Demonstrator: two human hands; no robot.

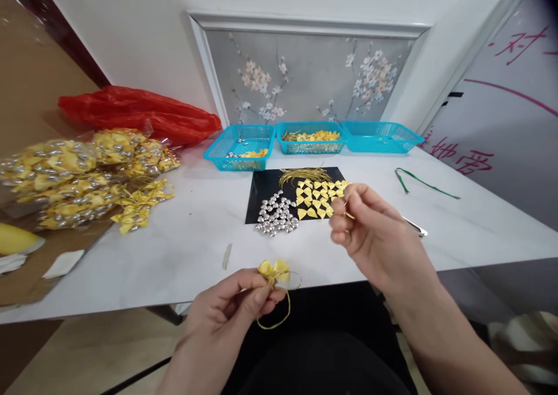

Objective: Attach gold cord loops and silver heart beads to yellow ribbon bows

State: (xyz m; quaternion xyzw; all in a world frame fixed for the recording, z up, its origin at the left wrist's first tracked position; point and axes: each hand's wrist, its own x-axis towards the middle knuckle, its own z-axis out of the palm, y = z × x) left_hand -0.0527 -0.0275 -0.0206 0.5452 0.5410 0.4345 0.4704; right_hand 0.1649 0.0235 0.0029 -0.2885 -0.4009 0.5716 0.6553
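My left hand [238,302] pinches a yellow ribbon bow [274,271] in front of the table edge. A thin gold cord [288,308] is wound at the bow's middle and loops down below it. Higher up and to the right, my right hand [370,226] is closed in a pinch, with a short bit of thin gold strand [347,213] showing at its fingers. Whether that strand joins the bow's cord I cannot tell. Beyond the hands, a black mat [265,182] bears silver beads [276,214], rows of yellow bows [316,194] and a bundle of gold cords [305,175].
Three blue baskets [239,165] stand along the wall, two with bows or beads inside. Bagged yellow bows with silver beads [74,168] and a red bag [139,113] fill the left. A green cord [427,184] and a metal tool [416,227] lie right.
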